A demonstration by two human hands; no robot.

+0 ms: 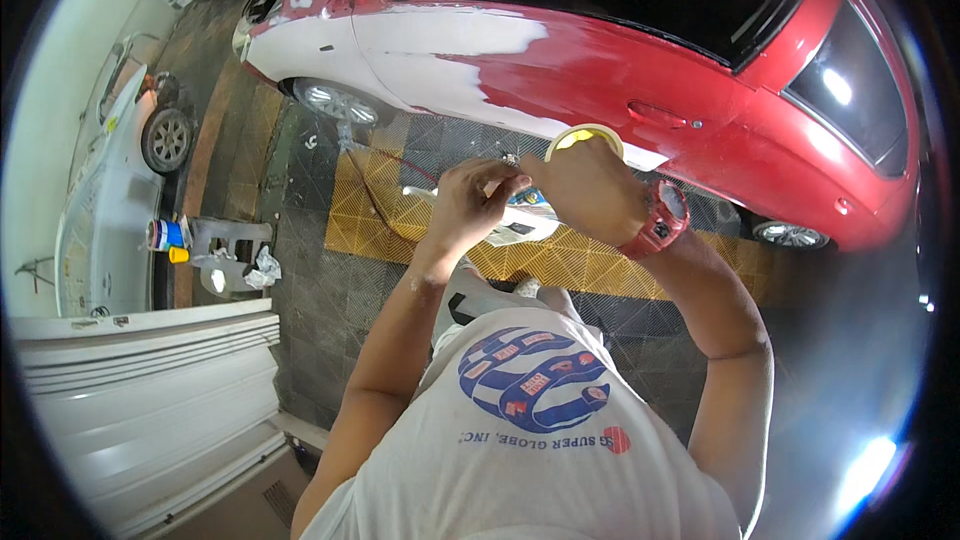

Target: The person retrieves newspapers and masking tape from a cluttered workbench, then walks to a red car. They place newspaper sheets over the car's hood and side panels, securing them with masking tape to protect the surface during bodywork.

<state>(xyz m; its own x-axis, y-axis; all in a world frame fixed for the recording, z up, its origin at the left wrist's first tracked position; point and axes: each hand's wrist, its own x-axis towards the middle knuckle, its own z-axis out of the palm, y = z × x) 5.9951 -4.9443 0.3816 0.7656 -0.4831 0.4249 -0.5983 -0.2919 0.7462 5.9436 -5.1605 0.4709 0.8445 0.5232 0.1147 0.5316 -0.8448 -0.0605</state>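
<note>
A roll of masking tape (556, 142) with a yellow inner side is gripped by my right hand (589, 191), which wears a red watch (664, 214) at the wrist. Close beside it, my left hand (469, 202) has its thumb and fingers drawn together near the right fingertips. Whether anything thin lies between those fingers is too small to tell. Beneath both hands shows a printed sheet (521, 231), perhaps newspaper, partly covered by them. Beyond the hands stands a red car (570, 97), its front door and fender bearing pale, ragged-edged patches (450, 34).
Black and yellow floor tiles (360, 225) lie under me, crossed by a hose (367, 191). At left, a grey stool (247, 229) holds a blue can (169, 234), a yellow cup (178, 256) and crumpled material (262, 268). Another vehicle (112, 202) stands behind it. White panels (150, 382) fill the lower left.
</note>
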